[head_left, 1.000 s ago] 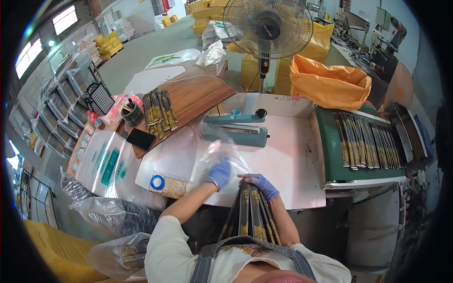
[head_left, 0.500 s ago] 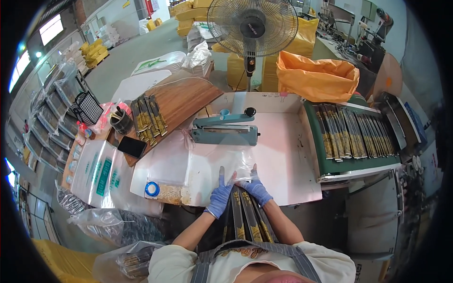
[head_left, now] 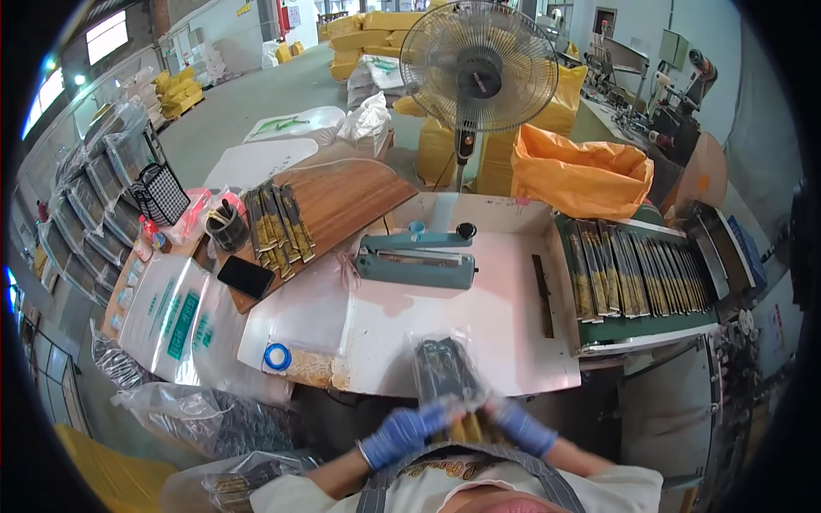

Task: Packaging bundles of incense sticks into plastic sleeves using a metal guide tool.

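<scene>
A: Where is the bundle of dark packets?

B: Between the gloved hands, by the near edge of the white table, its far part inside a clear bag.

A: How does it handle?

B: Probably light and fairly stiff lengthwise, though the packets may slide against each other. The film looks thin, soft and slippery. Both long sides seem the best hold, squeezed gently together.

A: And the grip?

B: The left hand is at the bundle's left side, the right hand at its right. Motion blurs the fingertips, so whether either is clamped on anything, one cannot tell.

A: What else is unclear?

B: The apron hides the near ends; glare and creases obscure the packet count.
</scene>
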Demonstrator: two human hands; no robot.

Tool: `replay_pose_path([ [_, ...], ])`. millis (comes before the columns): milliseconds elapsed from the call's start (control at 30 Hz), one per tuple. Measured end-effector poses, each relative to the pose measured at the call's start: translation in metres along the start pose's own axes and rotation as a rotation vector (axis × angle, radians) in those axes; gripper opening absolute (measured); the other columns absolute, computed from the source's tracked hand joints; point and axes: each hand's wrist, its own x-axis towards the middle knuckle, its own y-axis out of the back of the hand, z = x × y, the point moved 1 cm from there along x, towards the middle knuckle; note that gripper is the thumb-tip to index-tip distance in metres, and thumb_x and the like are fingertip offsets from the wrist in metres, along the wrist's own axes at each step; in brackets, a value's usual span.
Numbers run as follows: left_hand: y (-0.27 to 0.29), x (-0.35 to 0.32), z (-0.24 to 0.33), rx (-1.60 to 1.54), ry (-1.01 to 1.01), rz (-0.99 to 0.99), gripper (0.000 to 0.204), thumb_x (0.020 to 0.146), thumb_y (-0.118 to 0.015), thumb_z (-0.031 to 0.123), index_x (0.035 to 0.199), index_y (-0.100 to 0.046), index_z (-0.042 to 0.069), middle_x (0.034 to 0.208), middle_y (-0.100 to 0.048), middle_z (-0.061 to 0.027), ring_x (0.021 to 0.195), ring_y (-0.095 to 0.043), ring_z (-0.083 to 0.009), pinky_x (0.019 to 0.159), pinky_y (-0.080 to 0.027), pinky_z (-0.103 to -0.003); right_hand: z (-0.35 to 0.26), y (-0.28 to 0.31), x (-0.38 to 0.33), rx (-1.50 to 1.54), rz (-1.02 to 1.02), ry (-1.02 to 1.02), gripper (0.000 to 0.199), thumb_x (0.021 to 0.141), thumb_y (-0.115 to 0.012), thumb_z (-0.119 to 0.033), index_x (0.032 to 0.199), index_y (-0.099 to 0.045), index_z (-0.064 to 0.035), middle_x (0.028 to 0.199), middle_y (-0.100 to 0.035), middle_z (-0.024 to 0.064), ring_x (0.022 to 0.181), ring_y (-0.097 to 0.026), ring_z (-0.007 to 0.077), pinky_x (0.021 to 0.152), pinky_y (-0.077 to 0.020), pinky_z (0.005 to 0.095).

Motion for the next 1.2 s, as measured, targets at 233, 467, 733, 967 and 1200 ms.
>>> replay_pose_path([
  [233, 0.113, 0.081, -0.115, 0.089, 0.293, 0.377, 0.024, 0.071, -0.062, 0.005, 0.095, -0.060, 0.002, 0.081, -0.062, -0.0163, 0.071, -0.062, -0.0298, 0.064, -0.050, -0.035, -0.155, 0.046, 0.093, -1.403, -0.120, 0.600, 0.016, 0.072, -0.058, -0.003, 0.087, -0.054, -0.0061, 0.066, -0.053, 0.0139, 0.059, -0.056, 0.0332, 0.053, -0.0466, 0.0419],
  [467, 0.153, 0.110, -0.123, -0.484, 0.563, 0.453, 0.007, 0.078, -0.057, -0.003, 0.072, -0.058, 0.001, 0.061, -0.060, -0.0038, 0.047, -0.055, -0.0073, 0.045, -0.046, -0.022, -0.235, 0.047, 0.096, -1.101, 0.436, 0.889, 0.015, 0.069, -0.065, -0.005, 0.077, -0.053, -0.0031, 0.070, -0.051, 0.0128, 0.060, -0.052, 0.0331, 0.053, -0.0429, 0.0397],
  [733, 0.123, 0.112, -0.035, -0.799, 0.197, 0.558, 0.005, 0.076, -0.061, 0.002, 0.074, -0.057, 0.003, 0.072, -0.061, -0.0042, 0.062, -0.058, -0.0106, 0.058, -0.048, -0.024, -0.179, -0.004, 0.093, -1.271, 0.636, 0.917, 0.028, 0.065, -0.067, -0.010, 0.088, -0.053, -0.0027, 0.080, -0.052, 0.0125, 0.074, -0.055, 0.0286, 0.058, -0.0448, 0.0366],
  [967, 0.020, 0.093, -0.077, -1.085, 0.331, 0.340, 0.086, 0.057, -0.085, 0.027, 0.128, -0.042, 0.003, 0.115, -0.058, -0.0119, 0.104, -0.056, -0.0190, 0.089, -0.044, -0.031, -0.220, 0.012, 0.127, -1.134, 0.613, 0.977, 0.013, 0.075, -0.062, -0.004, 0.075, -0.049, -0.0040, 0.066, -0.051, 0.0121, 0.054, -0.051, 0.0275, 0.047, -0.0377, 0.0370],
  [1200, -0.089, 0.145, -0.145, -1.260, 0.610, 0.199, 0.049, 0.067, -0.079, 0.026, 0.107, -0.060, 0.003, 0.098, -0.065, -0.0053, 0.088, -0.059, -0.0118, 0.080, -0.047, -0.028, -0.066, 0.132, 0.302, -0.692, 1.067, 0.456, 0.025, 0.086, -0.057, -0.023, 0.099, -0.053, -0.0017, 0.089, -0.058, 0.0158, 0.080, -0.056, 0.0229, 0.074, -0.0441, 0.0320],
])
